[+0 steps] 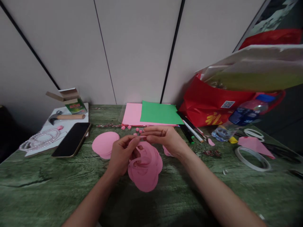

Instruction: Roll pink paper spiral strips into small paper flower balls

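A pink paper flower (146, 170) of layered rounded petals hangs from my left hand (119, 156), whose fingers curl into its far side. My right hand (167, 138) is beyond the flower, thumb and fingers closed together. Between the fingertips of both hands lies a small pale strip (143, 138), too small to identify. Left of my left hand, a pile of pink paper petals (105, 144) rests on the table. More pink petals (167, 152) lie partly hidden under my right wrist. Several small pink paper bits (129, 127) lie just behind my hands.
Pink and green paper sheets (161, 113) lie at the back. At left are a phone (72, 140), a hammer (68, 117), a bead string (40, 140) and an opened box (75, 105). At right stand a red bag (201, 101) and a bottle (246, 113), near a tape roll (252, 158) and pens (193, 130).
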Action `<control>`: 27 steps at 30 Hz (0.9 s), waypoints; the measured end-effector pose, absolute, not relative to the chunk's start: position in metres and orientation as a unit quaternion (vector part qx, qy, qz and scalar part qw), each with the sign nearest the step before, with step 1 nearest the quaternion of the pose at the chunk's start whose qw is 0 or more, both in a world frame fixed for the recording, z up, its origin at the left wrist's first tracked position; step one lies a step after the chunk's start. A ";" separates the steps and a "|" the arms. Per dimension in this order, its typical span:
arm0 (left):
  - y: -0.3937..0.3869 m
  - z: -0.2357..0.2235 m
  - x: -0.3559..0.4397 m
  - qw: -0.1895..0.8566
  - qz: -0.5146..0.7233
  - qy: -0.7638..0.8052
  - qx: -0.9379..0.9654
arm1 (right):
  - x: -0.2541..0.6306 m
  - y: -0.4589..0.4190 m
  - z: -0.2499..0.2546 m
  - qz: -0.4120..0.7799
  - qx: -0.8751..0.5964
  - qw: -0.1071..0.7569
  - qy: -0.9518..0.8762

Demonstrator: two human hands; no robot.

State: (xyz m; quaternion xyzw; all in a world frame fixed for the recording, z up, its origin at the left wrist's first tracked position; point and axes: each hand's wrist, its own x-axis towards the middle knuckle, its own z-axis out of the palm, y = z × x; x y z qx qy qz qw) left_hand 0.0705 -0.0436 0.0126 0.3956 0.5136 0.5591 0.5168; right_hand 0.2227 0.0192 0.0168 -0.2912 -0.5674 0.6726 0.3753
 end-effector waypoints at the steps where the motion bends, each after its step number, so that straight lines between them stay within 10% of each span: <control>1: -0.043 0.012 0.070 0.517 0.559 0.513 0.396 | 0.223 0.019 0.017 0.678 -0.285 0.376 -0.563; 27: -0.043 0.010 0.072 0.523 0.543 0.506 0.418 | 0.217 0.011 0.022 0.648 -0.353 0.428 -0.522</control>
